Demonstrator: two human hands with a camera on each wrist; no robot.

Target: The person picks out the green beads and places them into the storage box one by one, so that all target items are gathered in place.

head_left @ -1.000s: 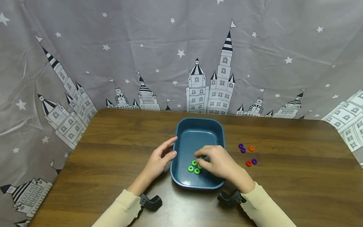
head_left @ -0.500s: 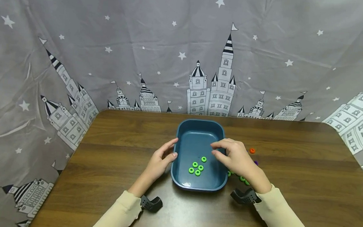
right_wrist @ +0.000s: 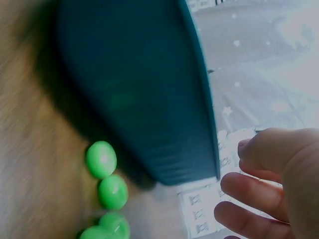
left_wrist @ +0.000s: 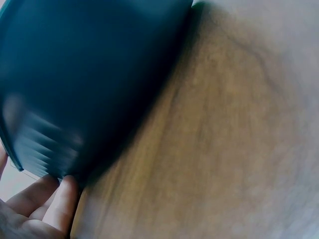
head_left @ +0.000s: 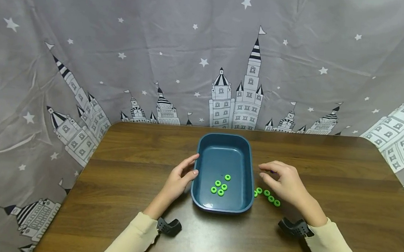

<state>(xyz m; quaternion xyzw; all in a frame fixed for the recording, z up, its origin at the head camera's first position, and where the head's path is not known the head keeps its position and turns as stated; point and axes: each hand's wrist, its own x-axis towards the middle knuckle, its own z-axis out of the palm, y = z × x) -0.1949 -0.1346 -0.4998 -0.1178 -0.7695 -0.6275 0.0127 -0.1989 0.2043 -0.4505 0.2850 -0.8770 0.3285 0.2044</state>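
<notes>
A blue plastic tub (head_left: 220, 210) stands on the table, with several small green rings (head_left: 220, 192) lying on its floor. My left hand (head_left: 180, 182) touches the tub's left outer wall with relaxed fingers; in the left wrist view its fingertips (left_wrist: 64, 199) meet that wall. My right hand (head_left: 287, 183) hovers above the table to the right of the tub, its fingers loosely bent and holding nothing. Nearest it on the tabletop are several more green rings (head_left: 271, 198), also seen as green rings (right_wrist: 101, 159) in the right wrist view. A bit of a purple ring (head_left: 273, 172) shows beneath the right hand.
The brown wooden table (head_left: 142, 145) runs back to a grey cloth (head_left: 180, 40) printed with castles and stars. Any orange or red rings on the right are hidden by the right hand.
My right hand has moved from inside the tub out over its right edge to above the table, uncovering the green rings. A green ring in the tub now lies apart. The left hand stays put.
</notes>
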